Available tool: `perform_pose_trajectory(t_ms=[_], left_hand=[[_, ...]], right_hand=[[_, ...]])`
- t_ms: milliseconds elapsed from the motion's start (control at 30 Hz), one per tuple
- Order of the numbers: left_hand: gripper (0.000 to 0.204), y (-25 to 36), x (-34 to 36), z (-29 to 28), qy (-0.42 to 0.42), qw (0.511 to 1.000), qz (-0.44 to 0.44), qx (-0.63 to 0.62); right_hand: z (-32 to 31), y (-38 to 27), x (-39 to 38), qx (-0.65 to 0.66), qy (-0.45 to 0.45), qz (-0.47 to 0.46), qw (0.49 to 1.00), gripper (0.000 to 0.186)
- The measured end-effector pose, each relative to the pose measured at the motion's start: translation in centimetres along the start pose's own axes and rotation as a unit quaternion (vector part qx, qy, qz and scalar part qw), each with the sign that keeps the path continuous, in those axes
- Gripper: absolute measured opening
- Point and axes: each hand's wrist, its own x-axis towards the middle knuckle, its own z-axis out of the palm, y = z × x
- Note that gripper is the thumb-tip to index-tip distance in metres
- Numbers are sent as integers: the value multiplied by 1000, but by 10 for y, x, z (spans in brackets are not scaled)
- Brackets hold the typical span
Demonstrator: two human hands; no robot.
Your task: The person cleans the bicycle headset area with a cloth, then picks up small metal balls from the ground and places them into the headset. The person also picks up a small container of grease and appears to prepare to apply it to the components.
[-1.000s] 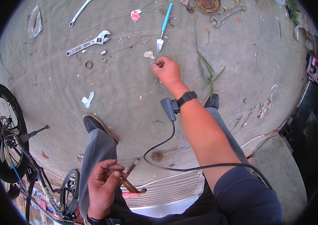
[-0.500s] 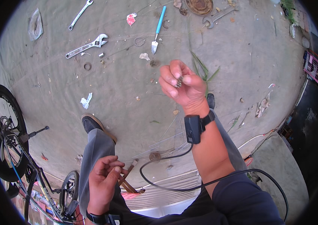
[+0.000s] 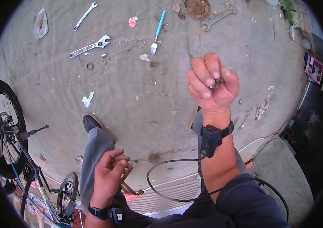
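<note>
My right hand [image 3: 211,78] is raised palm up at the right of centre, fingers curled round a small, dark, bumpy object [image 3: 216,83] that is partly hidden. My left hand [image 3: 112,171] hangs low at the left, fingers loosely bent and apart, with nothing visible in them; brown sticks [image 3: 127,185] show beside it. Watch-like straps are on both wrists, and a black cable runs from the right one. Beyond the hands lie an adjustable wrench [image 3: 90,48], a spanner [image 3: 85,17], a blue-handled trowel [image 3: 159,24] and metal rings [image 3: 90,66].
A bicycle [image 3: 7,129] lies along the left, near my left leg [image 3: 95,159]. At the back right are a rusty round lid [image 3: 195,7] and a large spanner [image 3: 216,19]. A pink crate [image 3: 313,67] and a dark strip border the right. Scraps litter the floor.
My right hand has moved from over the floor up and to the right, turning palm up with the small object showing in its fingers. My left hand has moved only slightly.
</note>
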Motion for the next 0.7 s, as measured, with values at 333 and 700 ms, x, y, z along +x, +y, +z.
perform_pose_trajectory(t_ms=[333,700], left_hand=[[30,-28,6,1,-5,1000,4,23],[30,-20,-9,-12,9,1000,23,-13]], right_hand=[[55,-16,-27,-29,20,16,999,17],[-125,94,-4,-678,267,146,669,21]])
